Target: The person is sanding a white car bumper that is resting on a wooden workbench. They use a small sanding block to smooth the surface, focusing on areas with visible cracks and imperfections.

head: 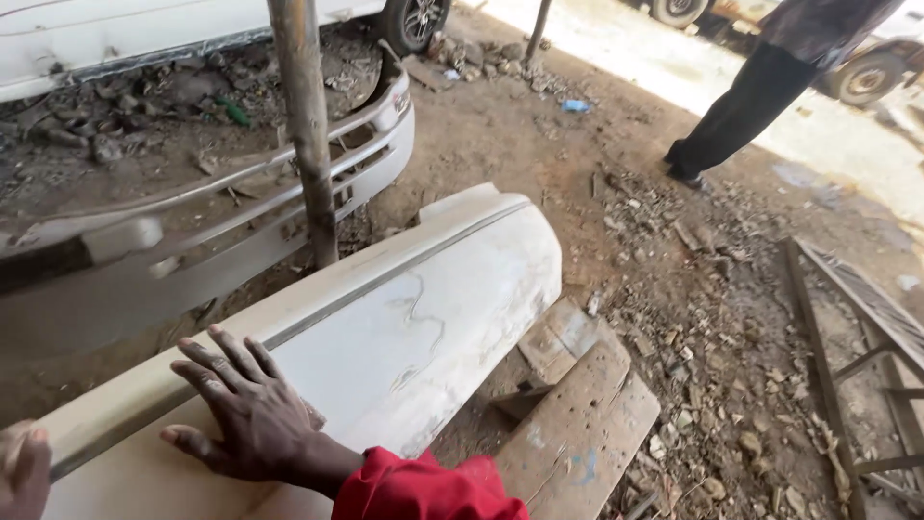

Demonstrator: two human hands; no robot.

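Sanding or rubbing looks like the step in hand: the right hand (255, 414) lies flat, fingers spread wide, on the long white curved car bumper (404, 327), which rests on a rough wooden board (577, 424) over the dirt. The left hand (21, 472) touches its near end; I cannot tell its grip. Next it needs steady strokes. A rusty pole (306, 125) and another grey bumper (241, 207) crowd behind.

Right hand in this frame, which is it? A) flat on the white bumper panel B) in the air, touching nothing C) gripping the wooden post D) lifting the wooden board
A: the right hand lies palm down, fingers spread, on the white bumper panel, apart from the post.
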